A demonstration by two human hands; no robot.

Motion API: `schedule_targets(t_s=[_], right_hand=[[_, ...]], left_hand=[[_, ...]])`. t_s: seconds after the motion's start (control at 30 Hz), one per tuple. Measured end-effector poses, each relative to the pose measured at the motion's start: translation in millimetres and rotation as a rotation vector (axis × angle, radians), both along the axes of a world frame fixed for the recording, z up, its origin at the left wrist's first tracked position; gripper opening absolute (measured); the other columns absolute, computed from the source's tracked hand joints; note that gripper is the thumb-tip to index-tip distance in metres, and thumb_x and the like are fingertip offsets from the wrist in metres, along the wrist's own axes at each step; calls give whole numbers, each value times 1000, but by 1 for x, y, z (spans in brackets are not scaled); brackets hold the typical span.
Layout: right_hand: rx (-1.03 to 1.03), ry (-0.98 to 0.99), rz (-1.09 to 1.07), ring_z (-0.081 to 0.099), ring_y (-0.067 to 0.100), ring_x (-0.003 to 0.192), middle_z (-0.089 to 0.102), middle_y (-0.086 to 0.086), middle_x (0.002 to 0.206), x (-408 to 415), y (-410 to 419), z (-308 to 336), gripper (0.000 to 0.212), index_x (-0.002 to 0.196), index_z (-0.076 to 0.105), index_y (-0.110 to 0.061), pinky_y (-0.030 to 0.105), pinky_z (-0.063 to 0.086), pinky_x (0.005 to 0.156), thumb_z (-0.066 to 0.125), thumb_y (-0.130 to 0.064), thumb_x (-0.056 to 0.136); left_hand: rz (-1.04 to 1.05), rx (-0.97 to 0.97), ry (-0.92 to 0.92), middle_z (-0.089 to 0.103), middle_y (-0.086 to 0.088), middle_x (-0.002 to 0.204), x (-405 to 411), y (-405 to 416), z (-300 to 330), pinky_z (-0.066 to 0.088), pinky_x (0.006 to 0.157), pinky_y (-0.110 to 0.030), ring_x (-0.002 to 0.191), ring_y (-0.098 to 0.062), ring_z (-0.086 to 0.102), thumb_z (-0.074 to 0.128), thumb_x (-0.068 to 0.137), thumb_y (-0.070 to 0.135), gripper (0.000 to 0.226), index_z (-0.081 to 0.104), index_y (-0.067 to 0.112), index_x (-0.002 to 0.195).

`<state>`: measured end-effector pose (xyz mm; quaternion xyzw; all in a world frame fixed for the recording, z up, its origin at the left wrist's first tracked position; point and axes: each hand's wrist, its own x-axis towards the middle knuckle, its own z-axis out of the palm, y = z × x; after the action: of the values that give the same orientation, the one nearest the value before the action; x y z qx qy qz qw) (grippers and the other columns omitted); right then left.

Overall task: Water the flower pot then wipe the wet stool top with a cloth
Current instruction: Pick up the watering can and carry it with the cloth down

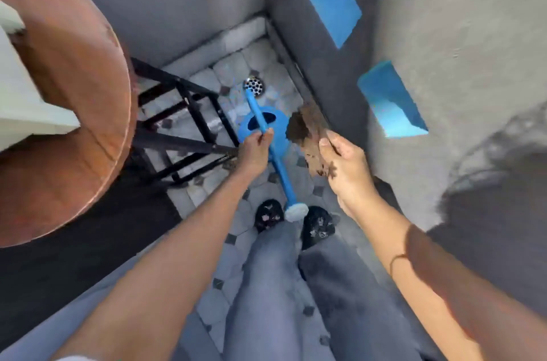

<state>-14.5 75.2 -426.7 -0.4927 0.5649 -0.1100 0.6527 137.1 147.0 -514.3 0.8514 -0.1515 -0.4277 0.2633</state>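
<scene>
- The blue watering can (268,127) is seen low over the tiled floor (236,245), just beside the black-framed stool, its spout reaching back toward the feet and ending in a white rose
- It is judged rigid plastic, light when empty, heavier and prone to slosh with water inside; its load cannot be told
- The handle bar across its top is judged the sound place to hold it, since the long spout would lever it downward
- The left hand (254,150) is closed around that bar, its grip narrow and wrapped
- The brown cloth (310,138) is judged soft and limp, best taken bunched
- It is pinched at one edge by the right hand (346,165), the rest hanging free
- The round wooden stool top (74,94) lies well to the left, a white pot (26,100) standing on it
</scene>
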Motion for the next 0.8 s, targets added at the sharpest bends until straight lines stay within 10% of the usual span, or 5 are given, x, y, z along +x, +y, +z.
schedule_targets(t_s=[0.13,0.4,0.57,0.7,0.8], right_hand=[[-49,137,77,64,22,97,70,9,109,-7,-9,-79,25,117,67,-12,38,49,100,50,-14,99],[3,99,43,63,-17,69,66,-9,103,-9,-34,-165,30,129,58,-10,1,46,68,49,-11,100],[240,-15,-108,69,-3,63,73,-13,76,3,-47,-185,21,100,67,-19,16,56,61,49,-9,100],[380,-109,13,70,21,87,75,6,93,16,-52,-185,24,100,71,-10,44,51,89,47,-9,98],[394,-125,166,67,28,89,71,15,96,27,-60,-184,24,102,70,2,41,52,89,51,-10,95]], left_hand=[[-18,32,35,64,-25,84,8,-7,-97,42,66,-36,78,-33,61,38,97,45,56,63,-4,85],[38,42,176,55,-8,81,12,-17,-205,42,64,-34,68,-26,52,38,99,42,35,48,18,75],[110,-12,253,52,1,74,12,-27,-215,35,52,-27,58,-12,44,41,98,39,32,54,13,86],[157,85,53,60,-6,84,17,-27,-208,45,66,-33,82,-29,63,44,93,50,47,58,6,95],[387,-130,475,69,-5,98,17,-26,-171,54,81,-39,96,-26,65,42,80,75,70,66,14,104]])
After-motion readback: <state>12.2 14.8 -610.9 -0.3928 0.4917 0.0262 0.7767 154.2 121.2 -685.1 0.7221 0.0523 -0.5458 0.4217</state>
